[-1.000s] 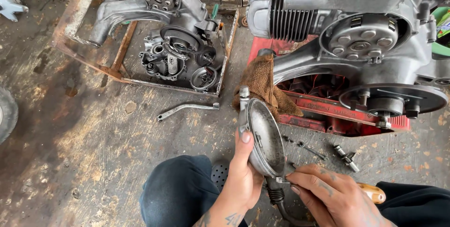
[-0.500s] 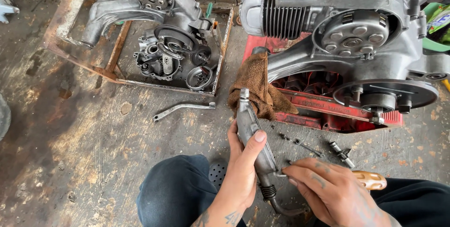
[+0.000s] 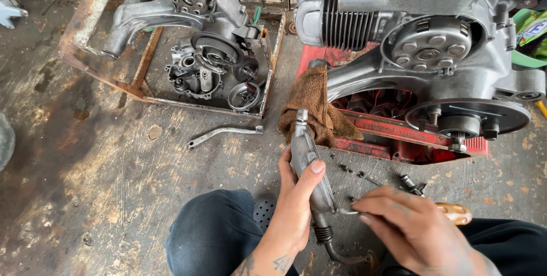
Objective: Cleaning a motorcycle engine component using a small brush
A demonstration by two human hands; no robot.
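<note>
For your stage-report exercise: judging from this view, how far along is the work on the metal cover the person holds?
Done: the grey metal cover is off, apart from the engine on the red stand, and loose bolts lie on the floor. In hand: the left hand holds the cover on edge while the right hand, with a wooden-handled tool, works at its lower end. Left: the cover is not refitted.

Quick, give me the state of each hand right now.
Left hand: closed around the grey metal cover.
Right hand: fingers curled on a wooden-handled tool.

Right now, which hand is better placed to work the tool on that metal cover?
Probably the right hand: it grips the wooden-handled tool at the metal cover, while the left hand steadies it.
</note>
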